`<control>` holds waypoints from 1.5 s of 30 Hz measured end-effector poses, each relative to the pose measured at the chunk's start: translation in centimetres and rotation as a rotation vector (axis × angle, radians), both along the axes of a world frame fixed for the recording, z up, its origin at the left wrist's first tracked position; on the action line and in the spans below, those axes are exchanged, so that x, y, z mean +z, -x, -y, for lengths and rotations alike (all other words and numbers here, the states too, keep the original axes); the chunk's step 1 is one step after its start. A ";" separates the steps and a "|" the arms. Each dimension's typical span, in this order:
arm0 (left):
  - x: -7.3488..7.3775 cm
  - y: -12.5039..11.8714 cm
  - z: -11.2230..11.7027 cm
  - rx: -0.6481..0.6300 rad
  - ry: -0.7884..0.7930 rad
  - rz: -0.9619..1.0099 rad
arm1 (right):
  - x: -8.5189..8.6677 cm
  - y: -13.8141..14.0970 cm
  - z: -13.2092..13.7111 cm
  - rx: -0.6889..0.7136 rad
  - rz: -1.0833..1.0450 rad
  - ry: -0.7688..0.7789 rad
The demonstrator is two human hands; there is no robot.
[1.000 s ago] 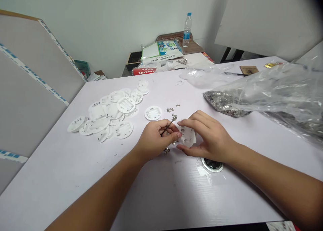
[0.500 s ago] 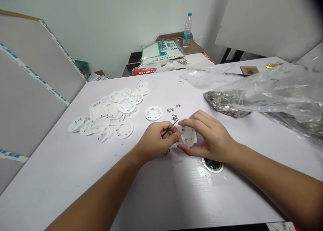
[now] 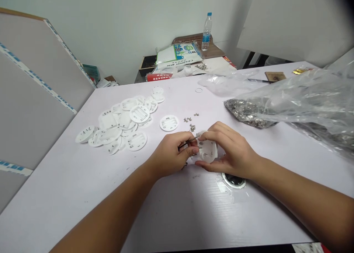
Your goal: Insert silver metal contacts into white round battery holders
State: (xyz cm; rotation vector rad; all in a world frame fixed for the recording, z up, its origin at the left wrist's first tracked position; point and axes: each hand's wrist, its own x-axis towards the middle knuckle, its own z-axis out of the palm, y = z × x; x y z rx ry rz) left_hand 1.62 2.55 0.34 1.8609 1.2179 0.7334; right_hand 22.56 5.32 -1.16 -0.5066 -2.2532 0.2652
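My left hand (image 3: 170,155) is closed in a pinch on thin metal tweezers (image 3: 189,141), whose tip points right toward a round white plastic disc (image 3: 207,150). My right hand (image 3: 228,150) grips that disc, fingers curled over its top and thumb under its near edge, just above the white table (image 3: 83,194). Several tiny metal clips (image 3: 191,127) lie loose on the table just beyond both hands, and a few more sit under my left fingers.
A pile of white discs (image 3: 124,122) lies at the left, with one single disc (image 3: 169,123) nearer. A clear bag of metal parts (image 3: 249,111) and crumpled plastic (image 3: 306,98) fill the right. A round grommet hole (image 3: 233,180) sits near my right wrist. A water bottle (image 3: 206,32) stands behind.
The tweezers' tip has dropped from the loose clips toward the disc, and my right fingers have curled closer over the disc. The view has shifted slightly.
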 end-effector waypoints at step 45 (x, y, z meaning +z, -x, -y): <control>-1.2 0.2 -0.2 -0.237 0.629 0.594 | 1.4 1.0 2.1 0.112 -0.284 0.109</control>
